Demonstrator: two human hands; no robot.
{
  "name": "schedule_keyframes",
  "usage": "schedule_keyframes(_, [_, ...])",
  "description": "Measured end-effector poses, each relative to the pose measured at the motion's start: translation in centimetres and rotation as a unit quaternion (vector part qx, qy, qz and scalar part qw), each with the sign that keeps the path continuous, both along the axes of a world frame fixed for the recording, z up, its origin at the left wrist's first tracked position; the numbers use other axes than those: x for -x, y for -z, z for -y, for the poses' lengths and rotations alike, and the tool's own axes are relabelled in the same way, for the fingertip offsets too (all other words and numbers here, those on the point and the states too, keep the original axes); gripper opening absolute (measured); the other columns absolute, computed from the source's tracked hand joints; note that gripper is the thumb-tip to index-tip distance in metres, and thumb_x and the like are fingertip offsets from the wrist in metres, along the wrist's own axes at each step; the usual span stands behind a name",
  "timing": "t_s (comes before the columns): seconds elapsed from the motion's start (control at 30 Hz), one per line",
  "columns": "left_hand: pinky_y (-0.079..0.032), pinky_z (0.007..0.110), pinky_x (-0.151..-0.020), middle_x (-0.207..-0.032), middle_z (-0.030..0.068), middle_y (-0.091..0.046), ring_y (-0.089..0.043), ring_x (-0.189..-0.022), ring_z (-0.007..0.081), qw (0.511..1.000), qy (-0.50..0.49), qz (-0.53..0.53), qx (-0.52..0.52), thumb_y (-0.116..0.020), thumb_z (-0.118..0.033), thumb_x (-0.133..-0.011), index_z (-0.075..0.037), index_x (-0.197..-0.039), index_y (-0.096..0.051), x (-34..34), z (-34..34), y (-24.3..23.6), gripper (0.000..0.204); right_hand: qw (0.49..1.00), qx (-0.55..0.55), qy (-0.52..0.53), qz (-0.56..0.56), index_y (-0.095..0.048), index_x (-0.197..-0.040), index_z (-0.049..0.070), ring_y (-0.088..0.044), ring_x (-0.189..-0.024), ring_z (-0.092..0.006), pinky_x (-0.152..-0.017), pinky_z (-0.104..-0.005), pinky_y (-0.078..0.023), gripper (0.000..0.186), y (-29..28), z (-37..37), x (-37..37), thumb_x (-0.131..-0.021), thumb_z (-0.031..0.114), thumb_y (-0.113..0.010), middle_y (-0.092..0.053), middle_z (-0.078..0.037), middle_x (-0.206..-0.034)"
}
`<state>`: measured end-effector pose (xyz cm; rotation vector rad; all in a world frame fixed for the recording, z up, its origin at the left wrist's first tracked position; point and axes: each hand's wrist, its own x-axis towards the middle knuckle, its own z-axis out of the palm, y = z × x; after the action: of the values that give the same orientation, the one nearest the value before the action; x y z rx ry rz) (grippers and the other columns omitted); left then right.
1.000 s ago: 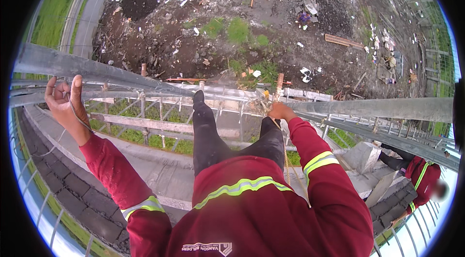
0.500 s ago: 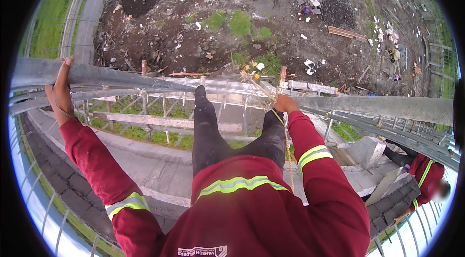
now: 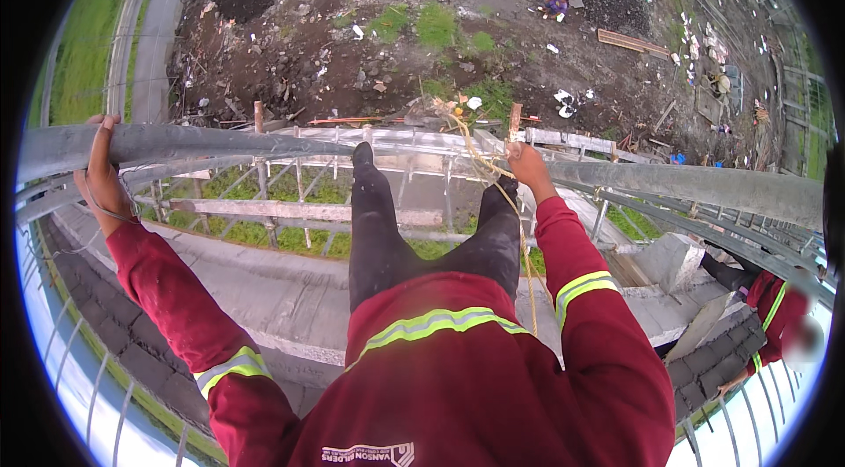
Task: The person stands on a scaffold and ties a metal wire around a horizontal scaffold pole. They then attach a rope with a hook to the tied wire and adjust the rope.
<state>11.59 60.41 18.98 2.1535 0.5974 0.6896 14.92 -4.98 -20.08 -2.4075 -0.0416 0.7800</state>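
My left hand (image 3: 101,181) is closed round a thick grey metal pipe (image 3: 176,139) on the left, with thin wire hanging by my wrist. My right hand (image 3: 525,163) is closed beside an upright piece of wood (image 3: 515,117) and a yellowish rope (image 3: 475,150); what its fingers grip is unclear. The rope hangs in loops down past my right sleeve. My dark-clothed legs (image 3: 378,238) stretch between the two hands, feet at the scaffolding. Another grey pipe (image 3: 704,181) runs right from near my right hand.
Far below lies rubble-strewn ground (image 3: 290,44) with timber piles (image 3: 634,43) and small figures. Under me are scaffold bars (image 3: 299,213) and a concrete ledge (image 3: 246,264). A co-worker in red (image 3: 775,322) is at the right beside dark blockwork (image 3: 717,361).
My left hand has gone from raised, loosely curled fingers to closed round the pipe. My right hand has moved up in the picture, and the rope hangs in wider loops beside it.
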Motion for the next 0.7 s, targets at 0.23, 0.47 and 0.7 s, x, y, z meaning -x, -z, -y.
schedule_keyframes(0.23, [-0.047, 0.034, -0.098, -0.112, 0.0075, -0.070, -0.064, -0.104, 0.0189, 0.999, 0.002, 0.013, -0.038, -0.073, -0.017, -0.092, 0.004, -0.104, -0.077, 0.0, -0.6, 0.7, 0.024, 0.709, -0.048, 0.079, 0.699, -0.062, -0.115, 0.001, -0.065, -0.098, -0.0259, -0.088, -0.0359, -0.052, 0.027, -33.5, 5.4, -2.6, -0.093, 0.009, -0.076, -0.065, -0.015, -0.118])
schedule_keyframes(0.47, [-0.047, 0.033, -0.096, -0.104, 0.0065, -0.071, -0.064, -0.101, 0.0175, 0.998, 0.031, 0.031, -0.052, -0.073, -0.015, -0.092, 0.004, -0.101, -0.077, 0.2, -1.9, 1.1, 0.022, 0.673, 0.026, 0.264, 0.691, -0.047, -0.128, -0.012, -0.065, -0.096, -0.0244, -0.083, -0.0342, -0.053, 0.062, -41.7, 9.1, -6.9, -0.085, 0.014, -0.083, -0.062, -0.018, -0.115])
schedule_keyframes(0.7, [-0.047, 0.034, -0.097, -0.104, 0.0071, -0.072, -0.065, -0.102, 0.0171, 1.000, 0.013, 0.017, -0.019, -0.073, -0.014, -0.091, 0.004, -0.102, -0.079, 0.2, -2.0, 1.5, 0.022, 0.739, -0.329, 0.308, 0.501, -0.052, -0.116, -0.007, -0.068, -0.076, -0.0251, -0.076, -0.0373, -0.055, 0.045, -41.0, 12.3, -9.1, -0.080, 0.006, -0.076, -0.068, -0.016, -0.086])
